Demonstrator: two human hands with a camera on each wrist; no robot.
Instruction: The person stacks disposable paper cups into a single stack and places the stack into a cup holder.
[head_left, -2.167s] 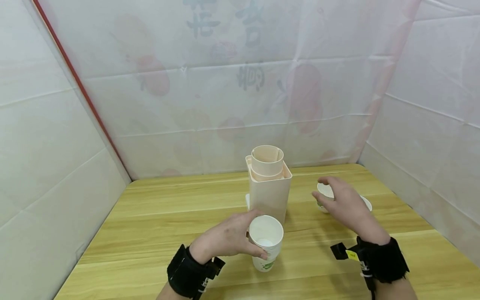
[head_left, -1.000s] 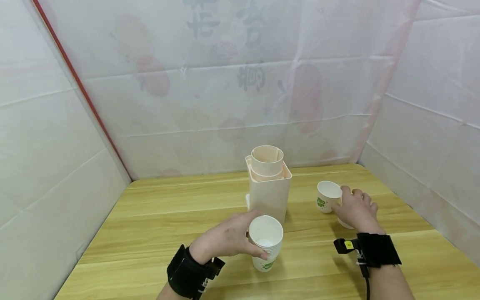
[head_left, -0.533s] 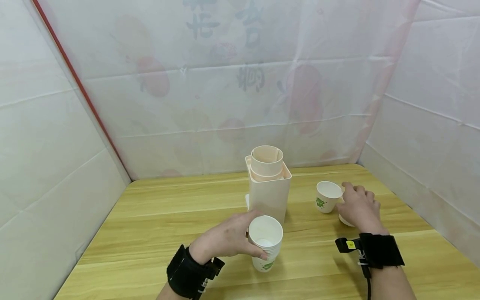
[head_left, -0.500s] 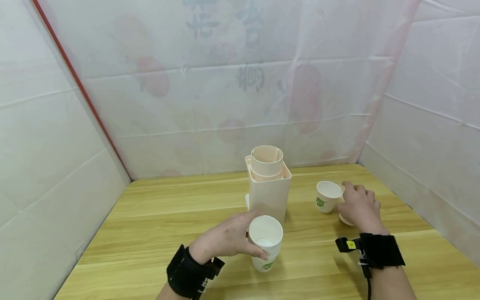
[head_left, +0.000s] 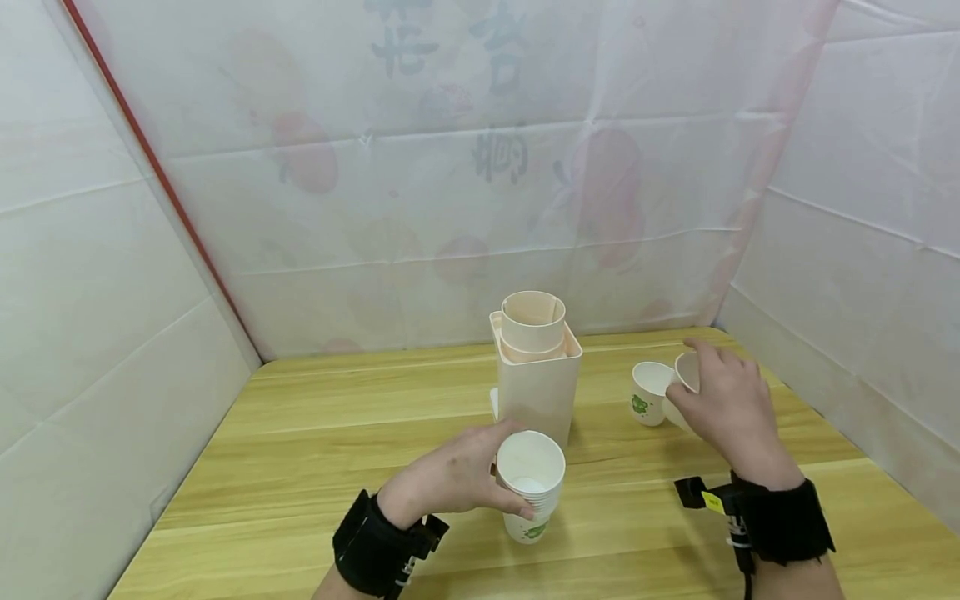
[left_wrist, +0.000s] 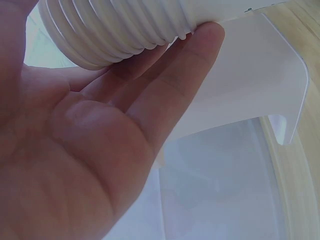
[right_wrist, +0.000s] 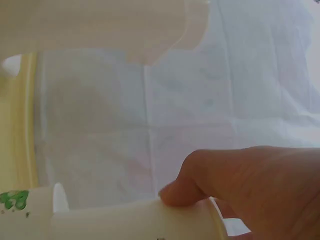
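Observation:
My left hand (head_left: 461, 471) grips a nested stack of white paper cups (head_left: 531, 467) with green leaf prints, upright at the front middle of the table. In the left wrist view, the fingers lie along the stacked rims (left_wrist: 115, 30). Over at the right, my right hand (head_left: 731, 408) pinches a single white paper cup (head_left: 677, 408) near its rim, thumb on the near side. This cup is raised a little and leans left beside another paper cup (head_left: 649, 393), which stands upright. In the right wrist view, the thumb presses the held cup's side (right_wrist: 130, 220).
Behind the stack stands a tall cream box-shaped holder (head_left: 537, 396) with a round tube (head_left: 533, 325) rising from its top. The wooden table (head_left: 360, 417) is bounded by white fabric walls (head_left: 420, 208) at the back and sides.
My right hand has moved from the left paper cup to the one on its right, then lifted that cup slightly, toward the standing cup. The left hand and its stack stay still.

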